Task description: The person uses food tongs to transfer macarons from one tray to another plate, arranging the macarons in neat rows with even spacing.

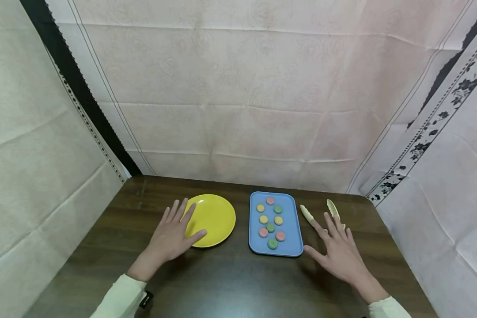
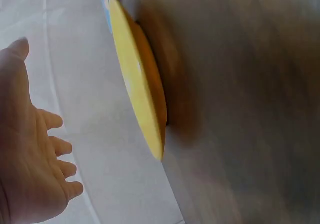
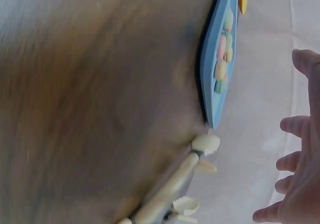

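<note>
My left hand (image 1: pixel 171 236), fingers spread, is held over the left edge of a round yellow plate (image 1: pixel 214 221). In the left wrist view the plate (image 2: pixel 137 79) is seen edge-on, apart from the hand (image 2: pixel 35 154). My right hand (image 1: pixel 338 254) is spread beside the lower right corner of a blue tray (image 1: pixel 258 245) and holds nothing. Pink, green and yellow macarons (image 1: pixel 278 221) lie scattered on the tray. Beyond the right fingers, two cream-coloured utensil ends (image 1: pixel 306 213) show; the hand hides the rest, so whether they join I cannot tell.
Everything stands on a dark brown wooden table (image 1: pixel 230 282). Pale cloth (image 1: pixel 242 110) hangs behind it and at both sides. The tray stands right of the plate, with a strip of table between them.
</note>
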{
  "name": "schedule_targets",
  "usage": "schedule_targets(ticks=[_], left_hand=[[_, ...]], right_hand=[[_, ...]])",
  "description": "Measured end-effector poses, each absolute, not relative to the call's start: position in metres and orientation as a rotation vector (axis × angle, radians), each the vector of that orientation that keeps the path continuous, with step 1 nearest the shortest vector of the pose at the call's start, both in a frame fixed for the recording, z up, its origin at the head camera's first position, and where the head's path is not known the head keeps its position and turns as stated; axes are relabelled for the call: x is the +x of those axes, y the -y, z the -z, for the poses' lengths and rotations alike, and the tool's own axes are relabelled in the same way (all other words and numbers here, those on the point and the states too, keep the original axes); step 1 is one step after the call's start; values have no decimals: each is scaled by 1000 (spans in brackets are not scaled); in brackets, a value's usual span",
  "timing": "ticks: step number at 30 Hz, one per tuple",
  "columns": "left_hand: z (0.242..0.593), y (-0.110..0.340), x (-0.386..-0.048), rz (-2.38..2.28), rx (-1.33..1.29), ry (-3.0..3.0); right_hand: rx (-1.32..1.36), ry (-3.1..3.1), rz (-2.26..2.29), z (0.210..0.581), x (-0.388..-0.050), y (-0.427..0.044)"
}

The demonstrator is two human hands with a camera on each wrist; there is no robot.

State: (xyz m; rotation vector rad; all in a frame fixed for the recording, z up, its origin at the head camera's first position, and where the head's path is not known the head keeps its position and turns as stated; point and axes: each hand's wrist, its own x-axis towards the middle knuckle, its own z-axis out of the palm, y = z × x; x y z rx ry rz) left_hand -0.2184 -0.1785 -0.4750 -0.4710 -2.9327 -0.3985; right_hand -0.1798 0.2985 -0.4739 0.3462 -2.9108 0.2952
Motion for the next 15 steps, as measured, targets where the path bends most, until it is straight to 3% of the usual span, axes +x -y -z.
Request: schedule_targets(ticks=[15], left_hand=[[478,215,-240,834,-333,2954]], right_hand=[[300,2871,-333,466,-175,-338]])
